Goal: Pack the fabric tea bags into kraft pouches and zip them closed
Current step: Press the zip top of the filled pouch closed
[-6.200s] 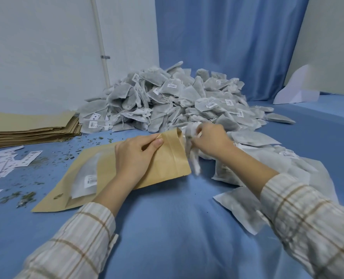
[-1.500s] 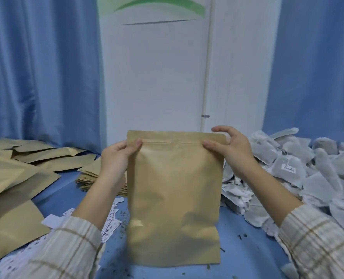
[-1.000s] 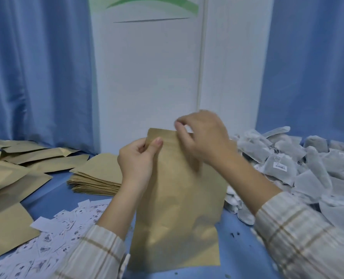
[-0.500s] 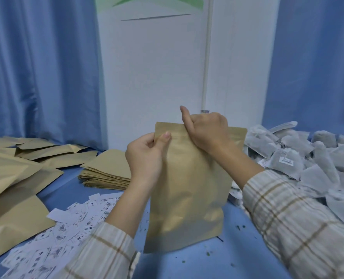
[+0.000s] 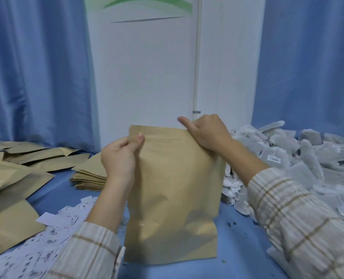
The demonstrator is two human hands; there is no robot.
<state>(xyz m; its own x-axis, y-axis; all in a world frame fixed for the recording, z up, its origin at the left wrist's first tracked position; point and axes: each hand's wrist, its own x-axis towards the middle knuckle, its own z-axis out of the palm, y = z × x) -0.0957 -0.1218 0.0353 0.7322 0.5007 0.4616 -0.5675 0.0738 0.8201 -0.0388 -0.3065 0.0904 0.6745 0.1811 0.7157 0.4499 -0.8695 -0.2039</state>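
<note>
The pouch (image 5: 173,198) stands upright on the blue table (image 5: 243,248), left hand (image 5: 120,158) pinching its top left corner to steady it while the right hand (image 5: 207,133) grips the top edge, seemingly pressing the zip closed.

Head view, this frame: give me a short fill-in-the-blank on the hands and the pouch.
1. The kraft pouch stands ____ on the blue table.
2. The left hand pinches the pouch's top ____ corner.
3. The right hand grips the pouch's ____ edge.
4. The pile of tea bags lies to the ____ of the pouch.

Missing words: upright; left; top; right
</note>
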